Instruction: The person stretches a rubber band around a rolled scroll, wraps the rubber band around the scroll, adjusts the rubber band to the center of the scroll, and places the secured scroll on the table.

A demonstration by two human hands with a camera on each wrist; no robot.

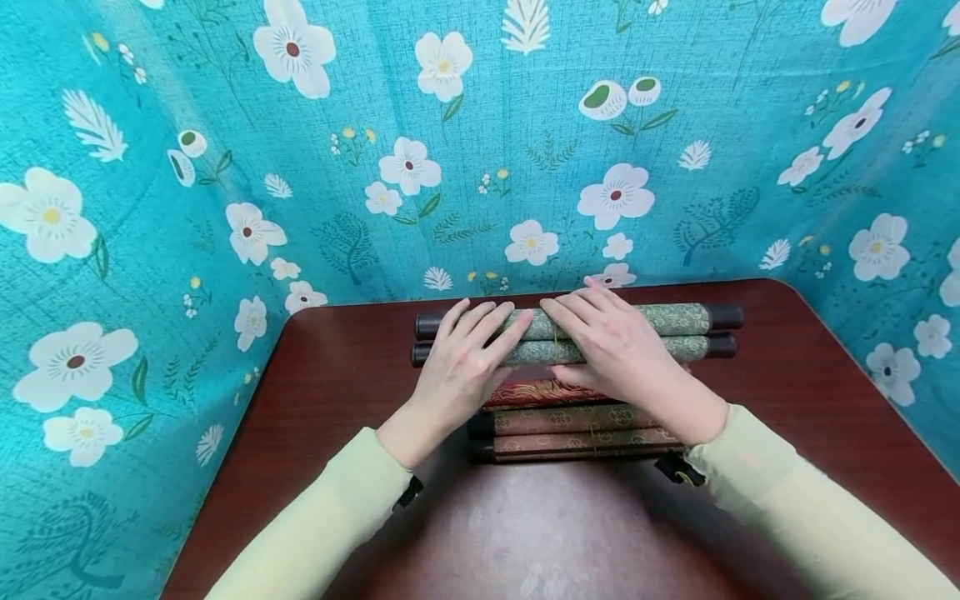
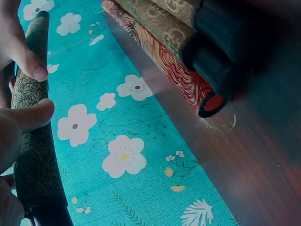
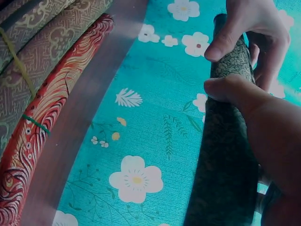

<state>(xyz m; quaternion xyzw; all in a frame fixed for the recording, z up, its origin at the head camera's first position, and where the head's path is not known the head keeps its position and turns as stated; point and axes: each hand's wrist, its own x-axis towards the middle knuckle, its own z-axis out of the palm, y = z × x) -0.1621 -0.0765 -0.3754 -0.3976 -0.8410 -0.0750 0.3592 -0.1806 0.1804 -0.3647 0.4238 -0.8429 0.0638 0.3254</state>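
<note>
Two green patterned rolled scrolls (image 1: pixel 678 320) with dark end knobs lie side by side in both hands, toward the far edge of the table. My left hand (image 1: pixel 461 358) grips them left of the middle, fingers over the top. Right of the middle, my right hand (image 1: pixel 615 343) holds the same pair. In the right wrist view both thumbs press the near side of a green scroll (image 3: pixel 230 136). Nearer to me lie a red scroll with gold swirls (image 1: pixel 532 393) and two brownish-pink patterned scrolls (image 1: pixel 555 420) with black knobs.
The dark reddish-brown table (image 1: pixel 330 383) has rounded far corners. A turquoise cloth (image 1: pixel 495 117) with white flowers hangs round the back and sides. Thin ties circle the lying scrolls, a yellow cord (image 3: pixel 19 63) and a green cord (image 3: pixel 36 124).
</note>
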